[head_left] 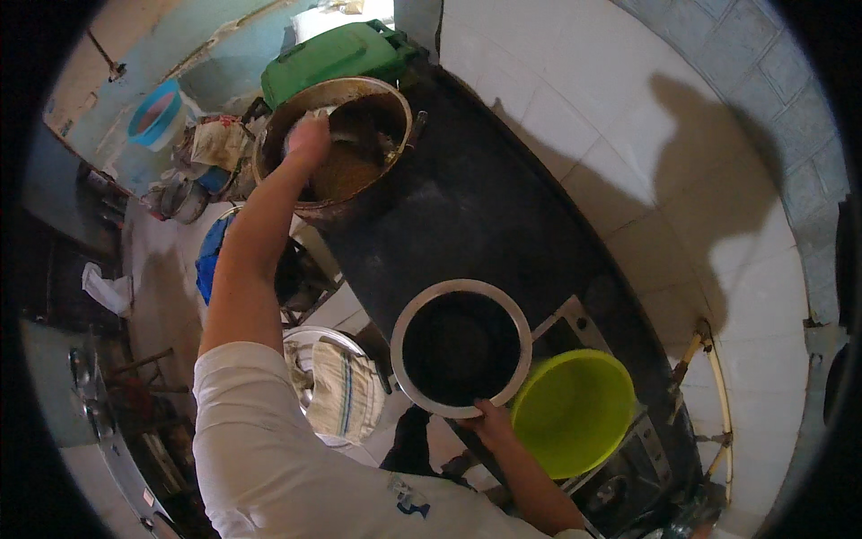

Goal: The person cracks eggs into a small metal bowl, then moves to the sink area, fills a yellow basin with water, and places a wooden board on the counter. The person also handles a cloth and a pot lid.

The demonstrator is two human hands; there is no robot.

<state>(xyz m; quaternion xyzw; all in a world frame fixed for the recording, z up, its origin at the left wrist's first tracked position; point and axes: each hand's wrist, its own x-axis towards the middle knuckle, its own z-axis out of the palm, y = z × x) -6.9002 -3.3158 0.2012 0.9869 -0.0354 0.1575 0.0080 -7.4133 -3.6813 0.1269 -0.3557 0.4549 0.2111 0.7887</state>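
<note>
My left arm reaches over the big brown-rimmed pot [406, 108] at the far side of the counter. Inside its mouth my left hand [308, 139] is closed, and something whitish shows at its fingers, too unclear to name. A brownish mass [346, 171] lies in the pot, with a dark shadow over part of it. Nearer to me, my right hand [490, 424] grips the near rim of a round pot [415, 382] with a wide metal rim and a dark inside. The yellow-green plastic basin [575, 413] sits just right of that pot, close to my right forearm.
The black countertop [440, 207] runs along a tiled wall [575, 126]. A green lidded bin [332, 58] stands behind the big pot. Below the counter's left edge is a basin with a striped cloth [346, 391]. Yellow pipes [718, 386] run down the wall at right.
</note>
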